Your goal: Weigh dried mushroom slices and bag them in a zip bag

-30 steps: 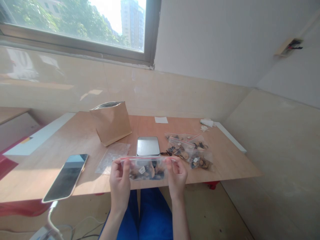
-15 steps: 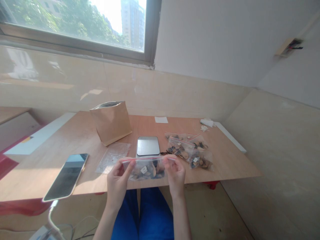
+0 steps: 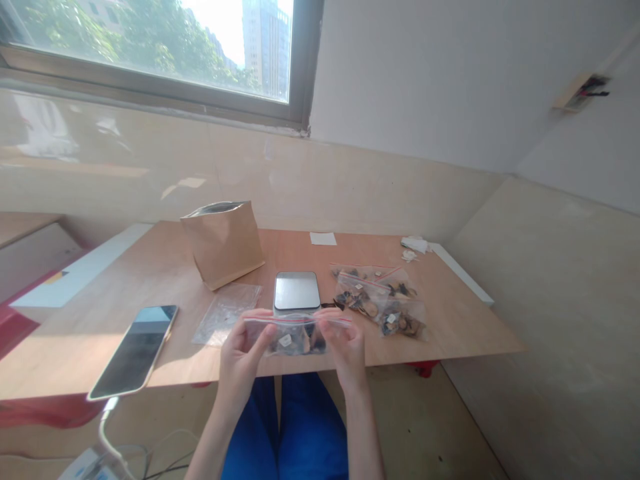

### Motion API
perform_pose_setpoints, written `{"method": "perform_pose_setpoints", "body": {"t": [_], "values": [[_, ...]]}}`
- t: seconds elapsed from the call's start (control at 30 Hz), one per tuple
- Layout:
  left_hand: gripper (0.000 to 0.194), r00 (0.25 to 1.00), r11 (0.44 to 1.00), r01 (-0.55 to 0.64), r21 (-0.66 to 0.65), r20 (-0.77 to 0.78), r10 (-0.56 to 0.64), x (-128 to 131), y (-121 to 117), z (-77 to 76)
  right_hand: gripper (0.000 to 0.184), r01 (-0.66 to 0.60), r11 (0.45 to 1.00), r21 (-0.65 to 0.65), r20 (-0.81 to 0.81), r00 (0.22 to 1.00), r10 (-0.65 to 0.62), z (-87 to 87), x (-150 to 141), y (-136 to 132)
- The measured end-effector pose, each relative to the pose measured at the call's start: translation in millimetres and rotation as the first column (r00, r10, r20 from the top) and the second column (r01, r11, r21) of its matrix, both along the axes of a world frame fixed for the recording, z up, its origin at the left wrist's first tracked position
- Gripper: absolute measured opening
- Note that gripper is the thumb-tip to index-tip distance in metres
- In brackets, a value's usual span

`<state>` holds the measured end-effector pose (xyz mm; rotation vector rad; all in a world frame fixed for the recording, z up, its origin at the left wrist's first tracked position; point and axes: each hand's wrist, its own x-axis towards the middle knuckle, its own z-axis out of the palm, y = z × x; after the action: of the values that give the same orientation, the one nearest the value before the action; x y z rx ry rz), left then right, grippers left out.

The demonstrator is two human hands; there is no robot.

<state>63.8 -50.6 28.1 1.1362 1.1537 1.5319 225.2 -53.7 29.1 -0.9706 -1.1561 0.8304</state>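
Both sets of fingers [image 3: 263, 339] pinch the clear bag [image 3: 298, 338] along its red-striped top

On the worktop [image 3: 465, 323], a scale [image 3: 297, 291] is flanked by a paper bag [image 3: 226, 245] and plastic bag [image 3: 226, 315] at left, by grouped zip bags [image 3: 375, 300] at right. A phone [image 3: 134, 352] is placed farther left. Before the scale, another zip bag [image 3: 295, 341] is held between left hand [image 3: 240, 352] and right hand [image 3: 347, 348].

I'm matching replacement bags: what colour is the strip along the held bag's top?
The zip strip is red; head view.
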Motion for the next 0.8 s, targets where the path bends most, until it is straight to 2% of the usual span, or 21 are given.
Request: {"method": "perform_pose_setpoints", "body": {"t": [0.13, 0.3, 0.4, 0.5, 0.63, 0.8], "values": [[0.025, 0.998, 0.996, 0.061, -0.067, 0.017, -0.06, -0.6, -0.4, -1.0, 0.012, 0.036, 0.999, 0.013, 0.049, 0.998, -0.036, 1.8, -1.5, -0.4], [0.023, 0.999, 0.999, -0.004, -0.047, 0.047, 0.006, 2.4, -2.8, 1.8, 0.014, 0.121, 0.992, 0.034, 0.095, 0.988, -0.123, 7.3, -2.6, -3.1], [0.02, 0.997, 0.999, -0.041, -0.022, 0.068, 0.042, 4.0, -3.8, 4.5, 0.013, 0.131, 0.991, 0.041, 0.096, 0.986, -0.134, 8.8, -3.1, -4.3], [0.018, 0.996, 1.0, -0.03, -0.004, 0.082, 0.03, 3.1, -3.9, 7.2, 0.013, 0.091, 0.995, 0.041, 0.03, 0.995, -0.092, 9.6, -3.9, -4.8], [0.017, 0.996, 0.996, 0.089, -0.023, 0.018, -0.088, -0.2, -3.3, 8.9, 0.013, -0.041, 0.999, 0.002, -0.004, 0.999, 0.041, 12.4, -4.5, -5.6], [0.017, 0.998, 0.998, 0.066, -0.024, -0.014, -0.067, -1.4, -5.2, 8.8, 0.007, -0.092, 0.996, -0.021, 0.038, 0.995, 0.093, 13.6, -6.0, -6.9]]}}
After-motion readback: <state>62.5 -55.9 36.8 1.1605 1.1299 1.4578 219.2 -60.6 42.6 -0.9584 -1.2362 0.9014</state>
